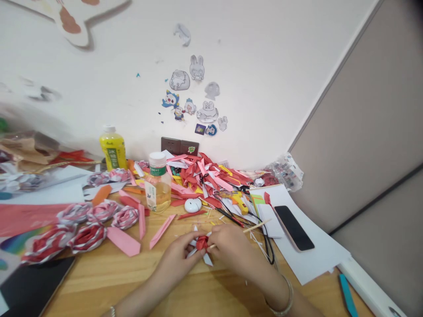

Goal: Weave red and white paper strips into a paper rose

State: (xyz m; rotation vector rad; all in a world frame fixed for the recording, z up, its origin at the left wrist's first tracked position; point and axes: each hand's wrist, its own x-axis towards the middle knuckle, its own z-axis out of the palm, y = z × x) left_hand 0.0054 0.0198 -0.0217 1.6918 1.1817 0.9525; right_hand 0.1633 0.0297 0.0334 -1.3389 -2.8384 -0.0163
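Near the front of the wooden table [132,281], my left hand [180,252] pinches a small red and white folded paper flower [202,243]. Its red centre faces up and white strips stick out around it. My right hand [231,247] is closed around a thin wooden stick [258,226]; one end reaches the flower's right side and the other pokes out past the knuckles. The right fingertips are partly hidden. Just beyond the hands lie a white earbud case [193,205] and a pink folded paper strip [162,231].
Several finished paper roses [87,237] lie at left. A clear bottle [157,182] and a yellow drink bottle [113,147] stand behind. Red and pink strips [198,174] pile against the wall. A yellow glue gun [239,202], cables and a phone [294,228] on white paper are at right.
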